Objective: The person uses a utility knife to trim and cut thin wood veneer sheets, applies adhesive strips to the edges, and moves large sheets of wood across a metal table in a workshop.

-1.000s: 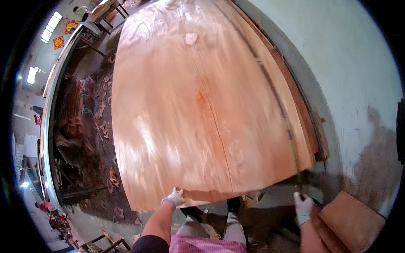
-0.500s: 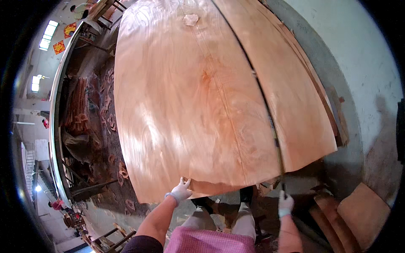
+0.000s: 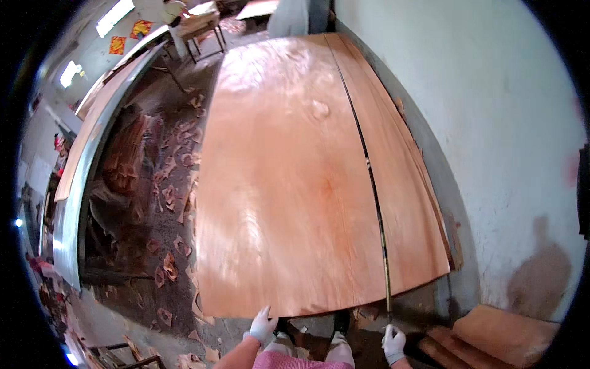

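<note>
A large, thin sheet of reddish-tan wood veneer [image 3: 276,184] lies flat before me, its near edge just ahead of my feet. My left hand [image 3: 262,326], in a white glove, rests at this near edge, left of centre, with its fingers stretched out over the wood. At the lower right, my gloved right hand [image 3: 393,344] is closed round the near end of a long, slender dark pole [image 3: 376,209]. The pole runs lengthwise over the right part of the sheet to its far end.
A pale wall [image 3: 498,123] rises on the right. Brown wood sheets [image 3: 504,332] lie at the lower right. On the left stands a long metal-edged table [image 3: 86,197], with veneer scraps [image 3: 169,267] strewn on the floor beside it. A person [image 3: 174,15] is at a far bench [image 3: 200,24].
The view has shifted, so the sheet's far end now shows. The sheet's near edge, wavy before, now looks flatter. Both hands appear lower in view; the right still grips the pole.
</note>
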The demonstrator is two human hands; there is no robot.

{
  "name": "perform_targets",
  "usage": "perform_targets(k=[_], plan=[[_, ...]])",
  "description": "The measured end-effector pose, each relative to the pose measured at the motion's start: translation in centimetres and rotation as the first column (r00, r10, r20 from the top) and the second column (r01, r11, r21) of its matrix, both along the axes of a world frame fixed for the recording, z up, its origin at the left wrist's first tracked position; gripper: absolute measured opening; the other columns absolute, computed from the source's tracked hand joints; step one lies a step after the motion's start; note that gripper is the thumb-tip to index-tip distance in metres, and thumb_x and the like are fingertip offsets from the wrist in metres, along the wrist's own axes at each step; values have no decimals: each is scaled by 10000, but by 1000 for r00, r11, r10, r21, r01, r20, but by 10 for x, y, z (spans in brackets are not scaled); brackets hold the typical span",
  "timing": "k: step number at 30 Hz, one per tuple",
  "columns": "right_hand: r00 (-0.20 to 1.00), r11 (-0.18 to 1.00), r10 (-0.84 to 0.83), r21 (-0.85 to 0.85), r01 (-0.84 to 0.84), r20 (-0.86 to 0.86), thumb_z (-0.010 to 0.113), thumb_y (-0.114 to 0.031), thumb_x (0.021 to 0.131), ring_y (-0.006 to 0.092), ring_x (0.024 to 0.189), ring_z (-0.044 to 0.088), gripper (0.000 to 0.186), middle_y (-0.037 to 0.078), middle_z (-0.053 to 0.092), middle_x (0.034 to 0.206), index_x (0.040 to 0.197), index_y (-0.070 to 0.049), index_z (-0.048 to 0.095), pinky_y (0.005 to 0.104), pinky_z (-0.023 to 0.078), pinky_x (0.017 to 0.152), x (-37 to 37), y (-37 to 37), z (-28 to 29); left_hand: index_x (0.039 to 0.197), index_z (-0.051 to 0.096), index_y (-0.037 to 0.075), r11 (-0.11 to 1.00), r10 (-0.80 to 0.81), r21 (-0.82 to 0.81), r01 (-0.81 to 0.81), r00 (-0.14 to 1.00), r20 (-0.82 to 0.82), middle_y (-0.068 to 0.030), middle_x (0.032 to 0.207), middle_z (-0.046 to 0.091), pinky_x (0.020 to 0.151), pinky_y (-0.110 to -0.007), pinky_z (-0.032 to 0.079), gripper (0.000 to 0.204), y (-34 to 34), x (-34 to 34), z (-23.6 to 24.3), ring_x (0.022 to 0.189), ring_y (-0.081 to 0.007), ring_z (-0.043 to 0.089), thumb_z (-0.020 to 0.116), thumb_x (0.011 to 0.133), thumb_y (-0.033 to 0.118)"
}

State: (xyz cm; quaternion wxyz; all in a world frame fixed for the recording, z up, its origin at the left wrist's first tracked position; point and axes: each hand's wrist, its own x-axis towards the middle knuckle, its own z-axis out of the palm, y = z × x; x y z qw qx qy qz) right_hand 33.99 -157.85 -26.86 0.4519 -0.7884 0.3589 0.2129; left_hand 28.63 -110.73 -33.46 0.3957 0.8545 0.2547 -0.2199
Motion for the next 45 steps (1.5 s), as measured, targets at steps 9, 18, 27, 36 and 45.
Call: perform_targets(k=[9,18,27,36,45], plan=[[989,951,-96,303,58,112,562,-363,1047,126,384,480,362,27,529,524,980,-23,664,286,376,352,41,174,137,1383,557,-13,957,282,59,-285,856,-434,-233,1195,699,968,-429,511,682,143,-243,133,1139,-366,661,676,908,461],[980,928,-61,372,-13,187,548,-483,1030,147,355,447,444,23,472,505,929,-52,583,313,358,329,76,301,171,1362,578,-10,757,642,166,-633,671,-371,-223,1194,702,973,-411,510,624,236,-333,250,1136,-340,664,662,921,423],[997,957,65,279,-76,47,505,-511,1028,175,367,443,465,35,461,552,919,-61,546,335,378,326,128,417,165,1341,599,-8,554,818,132,-822,507,-272,-213,1194,705,977,-392,509,567,256,-411,283,1133,-314,667,648,934,384],[915,831,219,427,-357,340,689,-265,958,148,373,449,309,15,482,551,779,-113,489,331,393,317,24,706,220,1320,619,-5,400,897,80,-913,372,-237,-203,1194,708,982,-373,508,512,375,-502,261,1130,-287,670,634,947,346],[845,553,448,651,-519,293,760,-312,927,134,436,486,377,18,538,581,692,-85,573,307,416,410,-89,1022,301,1302,636,-3,434,876,-71,-898,403,266,-186,1212,707,994,-358,502,461,613,-437,321,1137,-260,671,622,965,312]])
